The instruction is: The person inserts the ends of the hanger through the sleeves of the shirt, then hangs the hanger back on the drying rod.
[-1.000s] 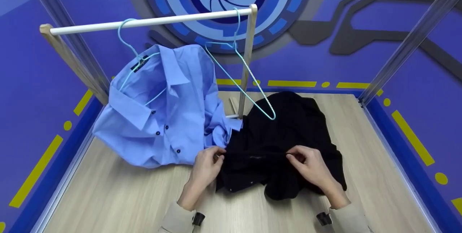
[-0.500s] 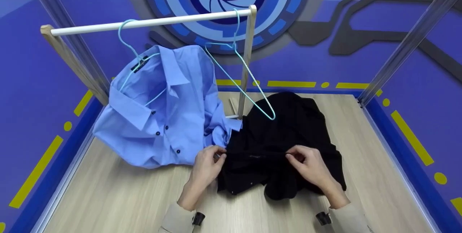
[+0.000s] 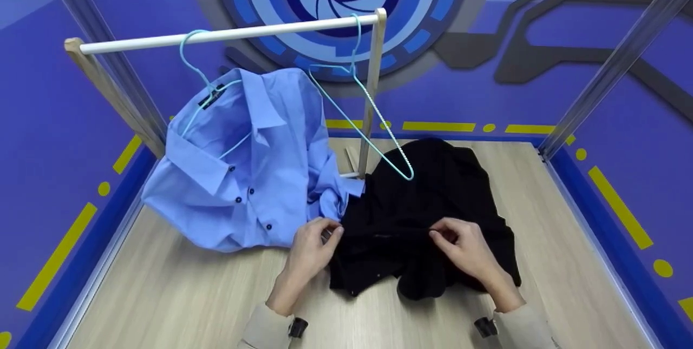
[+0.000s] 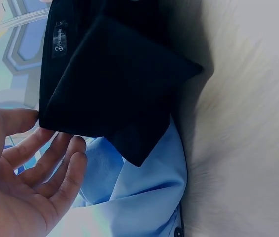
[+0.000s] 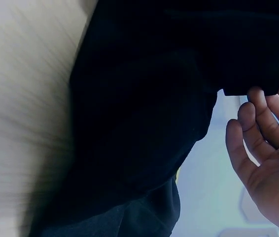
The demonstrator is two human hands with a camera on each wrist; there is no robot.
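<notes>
A black collared shirt [image 3: 427,192] lies on the wooden tabletop, its neck edge raised toward me. My left hand [image 3: 311,243] pinches the left end of its collar between thumb and fingertips, and my right hand [image 3: 465,246] pinches the right end. In the left wrist view, a small label shows inside the black collar [image 4: 80,84], whose corner sits in the left hand [image 4: 36,173]. In the right wrist view, the right hand [image 5: 267,133] holds the other collar corner, its remaining fingers loosely bent.
A light blue shirt [image 3: 281,176] hangs on a teal hanger [image 3: 189,57] from the white rail [image 3: 227,34] of a wooden rack. A bare teal hanger [image 3: 387,127] hangs at the rail's right end, its lower corner over the black shirt. Blue printed walls enclose the tabletop [image 3: 178,295].
Both hands keep their hold in nearly the same place. The lower left corner of the black shirt has shifted slightly to the right and toward me.
</notes>
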